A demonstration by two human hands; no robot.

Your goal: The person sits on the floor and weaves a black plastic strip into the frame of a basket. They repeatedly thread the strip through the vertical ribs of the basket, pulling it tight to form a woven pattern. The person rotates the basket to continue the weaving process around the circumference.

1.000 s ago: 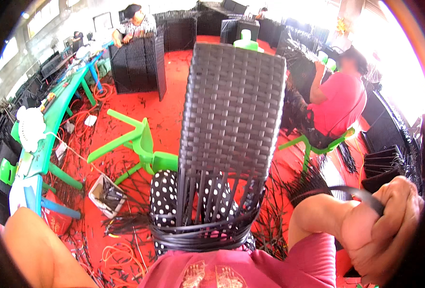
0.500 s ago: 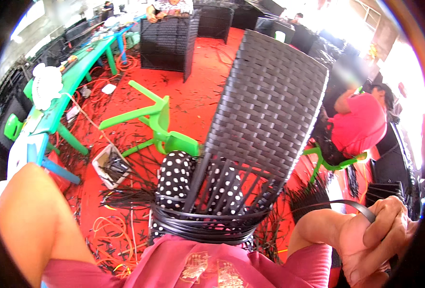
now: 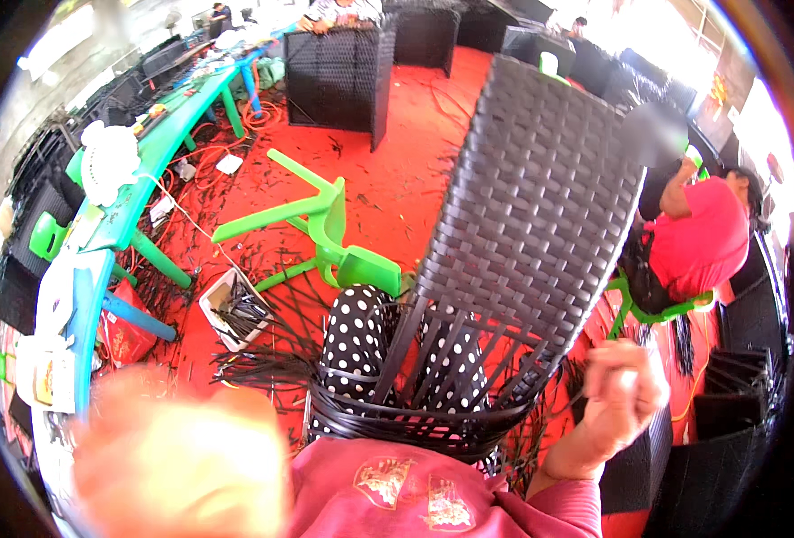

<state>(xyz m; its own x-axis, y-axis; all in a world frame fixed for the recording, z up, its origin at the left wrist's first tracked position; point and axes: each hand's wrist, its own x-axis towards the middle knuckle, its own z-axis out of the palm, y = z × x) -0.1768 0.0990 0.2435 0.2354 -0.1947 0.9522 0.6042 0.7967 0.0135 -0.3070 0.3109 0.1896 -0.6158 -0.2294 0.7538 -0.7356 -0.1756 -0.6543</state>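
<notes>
A dark woven panel of flat plastic strips leans upright across my lap, its upper part closely woven. Lower down, loose parallel strips run over my dotted trousers. A bundle of long black strips lies across my waist. My right hand is raised to the right of the panel with curled fingers; what they hold, if anything, is unclear. Close to the camera at lower left, my left hand is smeared by motion, so its fingers cannot be read.
A tipped green stool lies on the red floor. Beside it stands a white bin with black strips. A long green table lines the left. At right, a person in red sits on a green stool. Another person stands behind a black woven piece.
My right hand has moved inward and up from the lower right; the strip looped at its fingers no longer shows. My left arm has swung in toward the camera. The view has shifted slightly.
</notes>
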